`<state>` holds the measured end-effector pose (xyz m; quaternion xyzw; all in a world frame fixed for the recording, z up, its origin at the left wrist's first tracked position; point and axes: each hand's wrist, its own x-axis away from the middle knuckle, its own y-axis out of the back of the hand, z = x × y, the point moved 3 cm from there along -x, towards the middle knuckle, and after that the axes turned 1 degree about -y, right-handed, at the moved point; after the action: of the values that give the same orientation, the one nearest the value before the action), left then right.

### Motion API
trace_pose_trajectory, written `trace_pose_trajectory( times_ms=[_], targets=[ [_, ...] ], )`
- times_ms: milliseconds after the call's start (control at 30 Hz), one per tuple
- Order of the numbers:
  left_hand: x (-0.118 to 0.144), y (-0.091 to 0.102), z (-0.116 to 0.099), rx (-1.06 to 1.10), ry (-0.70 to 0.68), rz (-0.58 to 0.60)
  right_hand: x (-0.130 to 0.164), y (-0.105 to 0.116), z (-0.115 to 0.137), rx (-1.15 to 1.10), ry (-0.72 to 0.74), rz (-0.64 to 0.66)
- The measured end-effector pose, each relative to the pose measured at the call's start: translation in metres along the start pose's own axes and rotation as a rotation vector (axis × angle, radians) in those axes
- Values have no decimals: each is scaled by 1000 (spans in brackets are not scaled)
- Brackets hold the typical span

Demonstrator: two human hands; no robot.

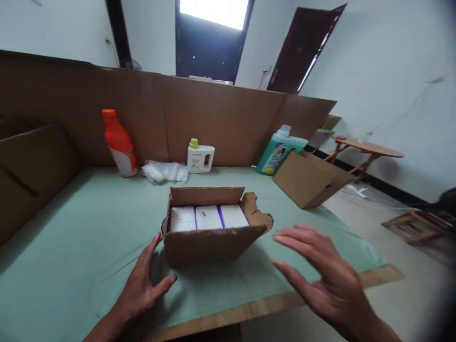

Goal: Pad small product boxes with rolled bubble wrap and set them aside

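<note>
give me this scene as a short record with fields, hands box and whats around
left hand: open left hand, fingertips at the left side of the open brown cardboard box
right hand: open right hand, apart from the box, holds nothing
box contents: three white packs side by side
surface: green mat
behind: orange plastic bottle, small white jug, teal bottle

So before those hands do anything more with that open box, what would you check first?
1. Left hand at the cardboard box: ok, open, fingertips at its left corner.
2. Right hand free: ok, open, apart from the box.
3. White packs seated inside: ok, three side by side.
4. Flaps out of the way: not ok, the right flap is torn and curled.
5. Box fully on the green mat: ok.
6. Whether anything lies under the packs: cannot tell.
</note>
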<state>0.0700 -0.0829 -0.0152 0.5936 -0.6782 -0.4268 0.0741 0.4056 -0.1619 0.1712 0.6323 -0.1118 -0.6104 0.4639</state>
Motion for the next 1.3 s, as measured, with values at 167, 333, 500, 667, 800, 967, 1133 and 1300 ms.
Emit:
trace_pose_trajectory(
  times_ms=[167,333,500,667,800,967,1133,1300],
  targets=[
    [-4,5,12,52,64,38,39,-37,-58,-129,-435,78],
    [-6,-17,8,124,73,57,45,-120,-72,-388,-589,344],
    [-32,-28,12,204,142,22,34,-161,-79,-475,-740,308],
    [-106,-22,19,325,201,-24,-4,-193,-96,-560,-791,185],
    [-139,-19,22,373,245,-83,-25,-224,-106,-633,-714,75],
    [-136,-5,44,544,362,-113,-16,-242,-115,-601,-690,59],
    [-181,22,97,593,663,-325,-14,-238,-115,-549,-690,63],
    [-252,18,133,723,916,-347,-16,-238,-116,-557,-731,71]
  ],
)
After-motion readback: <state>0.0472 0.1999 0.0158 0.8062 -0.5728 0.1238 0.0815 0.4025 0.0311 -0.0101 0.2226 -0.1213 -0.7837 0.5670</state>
